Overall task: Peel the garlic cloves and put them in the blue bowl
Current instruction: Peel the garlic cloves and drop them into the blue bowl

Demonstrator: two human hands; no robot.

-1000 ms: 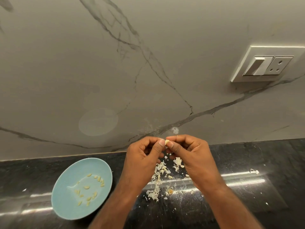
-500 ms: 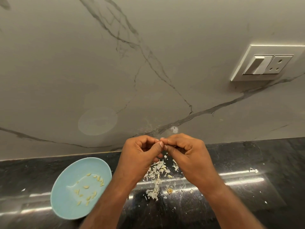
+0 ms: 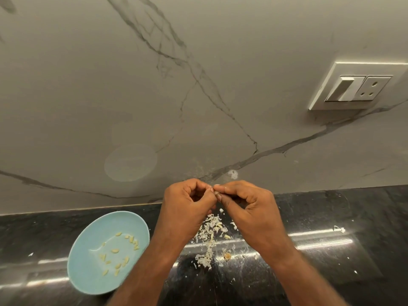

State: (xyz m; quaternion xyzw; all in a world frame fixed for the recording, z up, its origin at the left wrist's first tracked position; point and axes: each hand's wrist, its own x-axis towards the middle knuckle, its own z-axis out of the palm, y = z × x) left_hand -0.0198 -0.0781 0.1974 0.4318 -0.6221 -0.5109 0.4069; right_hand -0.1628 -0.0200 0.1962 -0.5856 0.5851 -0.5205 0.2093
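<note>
Garlic clove: mostly hidden, pinched between fingertips of left hand and right hand, centre frame. Blue bowl: lower left, nearer the left hand; clove's long axis cannot be told

Counter layout, wall behind.
Bowl left on countertop, peeled cloves in it; garlic skins to its right, beneath left hand and right hand, garlic clove between them; switch-and-socket plate on wall, far right.
</note>
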